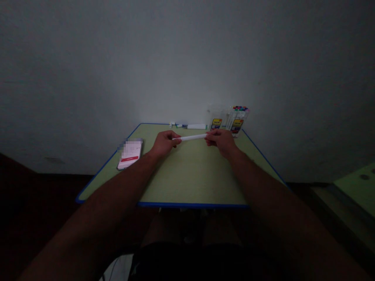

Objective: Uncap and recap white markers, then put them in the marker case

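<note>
1. Two hands are seen, both raised over the table's far half: one left hand [165,143] and one right hand [220,140].
2. One white stick [193,137] is held between them, in front of the wall [175,58]; its left end is pinched by the left thumb and fingers, its right end by the right ones.
3. The stick is kept nearly level, with the right end slightly higher in view.
4. Both hands are closed narrowly on this one thing.
5. One table [190,175], pale green and edged in blue, is spread beneath the two hands.
6. One phone [130,154], its screen lit, is laid to the left of the left hand, apart from it.
7. Two cases are stood just beyond the right hand: one clear case [216,117] and, to its right, one pen case [238,119]. Many coloured tips are shown at the latter's top; they cannot be counted exactly.
8. One white bar [196,126] is placed beyond the stick, between the hands.
9. A few small bits [179,126] are scattered beyond the left hand; their number is blurred.
</note>
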### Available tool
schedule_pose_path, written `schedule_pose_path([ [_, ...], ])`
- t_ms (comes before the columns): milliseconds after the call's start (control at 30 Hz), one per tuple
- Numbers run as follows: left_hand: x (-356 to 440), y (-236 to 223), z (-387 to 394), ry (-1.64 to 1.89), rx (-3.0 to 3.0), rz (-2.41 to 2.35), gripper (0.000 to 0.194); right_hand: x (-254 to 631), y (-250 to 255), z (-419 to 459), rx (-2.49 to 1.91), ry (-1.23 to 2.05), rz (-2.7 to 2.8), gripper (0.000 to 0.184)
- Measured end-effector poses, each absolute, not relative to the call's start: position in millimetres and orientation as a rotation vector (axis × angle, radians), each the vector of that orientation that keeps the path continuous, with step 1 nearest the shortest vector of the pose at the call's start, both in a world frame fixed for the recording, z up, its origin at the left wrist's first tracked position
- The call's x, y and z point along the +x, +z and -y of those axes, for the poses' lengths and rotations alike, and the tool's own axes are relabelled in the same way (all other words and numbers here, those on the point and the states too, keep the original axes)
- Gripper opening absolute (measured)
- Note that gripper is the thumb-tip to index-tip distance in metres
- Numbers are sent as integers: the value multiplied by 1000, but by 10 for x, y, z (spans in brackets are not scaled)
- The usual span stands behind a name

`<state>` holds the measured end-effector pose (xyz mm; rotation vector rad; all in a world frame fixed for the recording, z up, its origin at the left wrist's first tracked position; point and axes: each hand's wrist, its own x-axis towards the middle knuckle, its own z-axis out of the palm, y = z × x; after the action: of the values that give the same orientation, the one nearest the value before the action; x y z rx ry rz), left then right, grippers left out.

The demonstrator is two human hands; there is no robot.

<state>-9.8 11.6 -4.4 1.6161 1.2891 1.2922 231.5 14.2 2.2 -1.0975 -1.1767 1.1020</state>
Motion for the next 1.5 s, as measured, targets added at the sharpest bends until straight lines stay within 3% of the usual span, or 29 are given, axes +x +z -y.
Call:
schedule_pose_path([
  [733,27,-56,-44,1352,1628,-1061,31,2219,-133,-193,-1355,977,1347,13],
  [1300,-35,-134,-180,1628,1765,-1098,22,2167,-112,-138,-1212,989,1399,7],
  [1500,-28,-162,-150,1513,1878,-1163,19,2152,-115,-104,-1024,969,1464,22],
])
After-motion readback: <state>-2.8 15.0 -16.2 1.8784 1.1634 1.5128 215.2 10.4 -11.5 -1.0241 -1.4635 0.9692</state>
